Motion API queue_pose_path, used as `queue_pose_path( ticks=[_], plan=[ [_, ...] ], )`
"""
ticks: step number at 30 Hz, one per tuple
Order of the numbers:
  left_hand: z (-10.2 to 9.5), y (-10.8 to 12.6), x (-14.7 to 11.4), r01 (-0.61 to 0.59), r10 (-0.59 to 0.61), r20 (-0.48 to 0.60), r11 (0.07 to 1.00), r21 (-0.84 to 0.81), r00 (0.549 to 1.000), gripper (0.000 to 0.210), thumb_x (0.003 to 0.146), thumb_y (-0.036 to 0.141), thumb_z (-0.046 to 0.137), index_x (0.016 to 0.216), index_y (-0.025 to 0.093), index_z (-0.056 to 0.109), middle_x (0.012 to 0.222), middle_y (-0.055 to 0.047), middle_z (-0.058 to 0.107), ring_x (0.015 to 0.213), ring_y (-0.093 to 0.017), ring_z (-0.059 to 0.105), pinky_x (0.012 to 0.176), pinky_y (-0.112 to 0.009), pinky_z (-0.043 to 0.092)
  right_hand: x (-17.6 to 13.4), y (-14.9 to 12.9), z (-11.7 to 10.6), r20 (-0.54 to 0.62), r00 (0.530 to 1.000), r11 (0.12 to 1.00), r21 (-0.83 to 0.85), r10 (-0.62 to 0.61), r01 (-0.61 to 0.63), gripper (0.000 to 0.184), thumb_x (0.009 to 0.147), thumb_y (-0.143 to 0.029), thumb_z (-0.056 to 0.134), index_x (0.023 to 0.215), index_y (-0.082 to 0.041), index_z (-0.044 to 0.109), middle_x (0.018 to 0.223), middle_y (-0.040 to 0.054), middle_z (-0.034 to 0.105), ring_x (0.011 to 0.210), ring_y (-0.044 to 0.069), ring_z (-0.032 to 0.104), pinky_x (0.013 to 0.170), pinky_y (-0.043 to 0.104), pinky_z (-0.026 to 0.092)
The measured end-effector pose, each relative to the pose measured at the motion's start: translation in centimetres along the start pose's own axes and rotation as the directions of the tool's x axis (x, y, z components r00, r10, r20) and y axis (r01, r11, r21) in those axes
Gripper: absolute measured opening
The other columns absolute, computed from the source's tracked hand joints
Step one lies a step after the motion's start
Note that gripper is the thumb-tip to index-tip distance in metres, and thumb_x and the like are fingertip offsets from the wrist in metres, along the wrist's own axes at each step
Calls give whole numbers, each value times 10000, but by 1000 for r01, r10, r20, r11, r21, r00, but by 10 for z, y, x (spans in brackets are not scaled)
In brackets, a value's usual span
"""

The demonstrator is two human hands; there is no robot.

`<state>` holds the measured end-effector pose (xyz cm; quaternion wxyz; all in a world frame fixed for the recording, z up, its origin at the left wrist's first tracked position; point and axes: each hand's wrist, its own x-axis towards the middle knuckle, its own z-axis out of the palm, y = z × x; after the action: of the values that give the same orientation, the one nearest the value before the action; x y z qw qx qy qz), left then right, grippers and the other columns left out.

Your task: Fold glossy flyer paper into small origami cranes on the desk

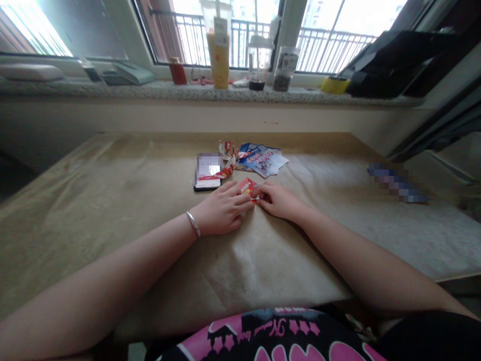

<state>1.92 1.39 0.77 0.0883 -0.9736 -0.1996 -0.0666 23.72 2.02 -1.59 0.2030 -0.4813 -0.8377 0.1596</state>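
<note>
windows point(338, 20) along the back wall, balcony railing outside. worktop point(150, 170) below them, pale tan cover, person seated at it in a black and pink top point(240, 326). stone sill point(150, 91) carries a tall cup of yellow drink point(219, 62), a red container point(178, 74), more odds and ends. left hand point(221, 208) spread, palm down, fingers loosely apart, fingertips resting on the lower left of the red printed paper, no grip. right hand point(280, 199) has fingers bent in, tips on that paper's right edge; can't tell from here if it's pinched. fanned blue leaflets point(263, 158) beyond the hands, phone point(209, 173) left of them, crumpled red-and-white scraps point(227, 149) between, one reaching onto the phone. red printed paper point(246, 185) flat on worktop, between both hands. silver bracelet point(193, 224) on left wrist.
</note>
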Motion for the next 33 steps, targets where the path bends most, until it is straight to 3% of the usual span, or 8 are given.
queue_pose_path(
  ticks=[33],
  plan=[
    [-18, -6, -30, 67, -64, 82, 997, -26, 995, 419, 786, 202, 507, 1195, 156, 584, 1141, -67, 630, 1042, -230, 536, 1099, -436, 259, 0, 0, 1, 9, 1000, 999, 43, 0, 0, 185, 809, -178, 574, 955, -191, 687, 896, 38, 582, 730, 116, 549, 669, 225, 417]
  ],
)
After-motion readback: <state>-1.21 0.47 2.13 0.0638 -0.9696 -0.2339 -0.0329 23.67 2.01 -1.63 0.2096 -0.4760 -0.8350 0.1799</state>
